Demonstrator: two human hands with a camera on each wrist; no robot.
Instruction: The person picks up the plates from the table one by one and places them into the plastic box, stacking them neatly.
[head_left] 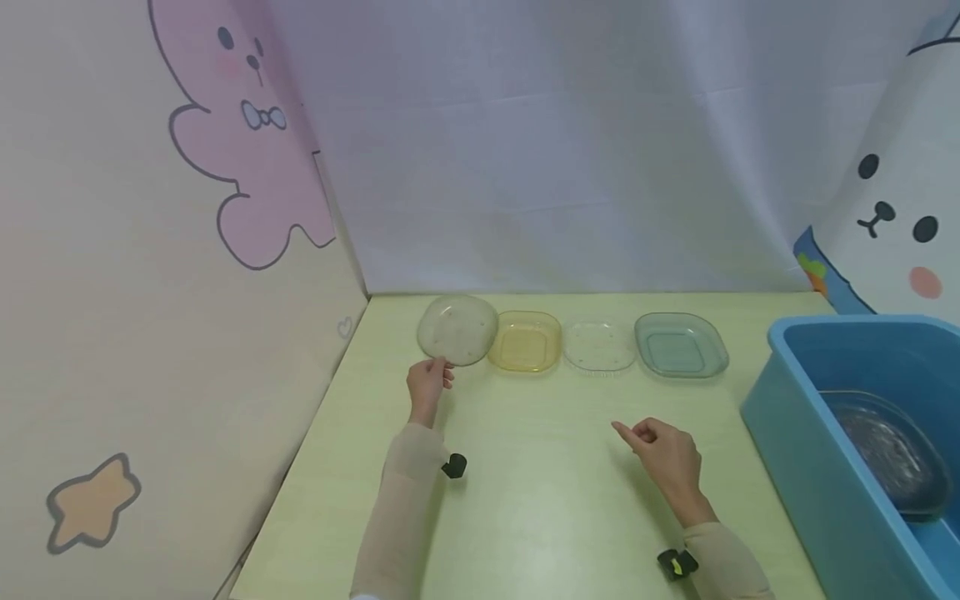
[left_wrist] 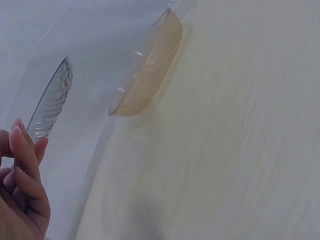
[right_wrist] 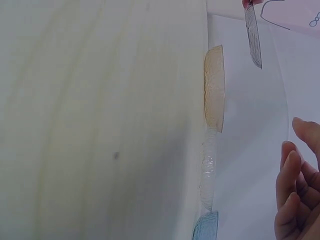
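My left hand (head_left: 427, 385) pinches the near rim of a see-through greyish plate (head_left: 457, 330) at the far left of the table. Both wrist views show that plate (left_wrist: 52, 102) tilted and raised off the tabletop. To its right stand a yellow-amber dish (head_left: 527, 342), a clear dish (head_left: 599, 347) and a blue-green dish (head_left: 681, 346), side by side in a row. My right hand (head_left: 666, 457) hovers over the right part of the table, loosely curled and holding nothing, nearer to me than the row.
A large blue bin (head_left: 813, 467) stands at the right, with a dark see-through container (head_left: 888, 454) inside. White curtain (head_left: 585, 167) closes off the back of the pale table (head_left: 540, 500). A wall with cartoon pictures (head_left: 187, 358) runs along the left.
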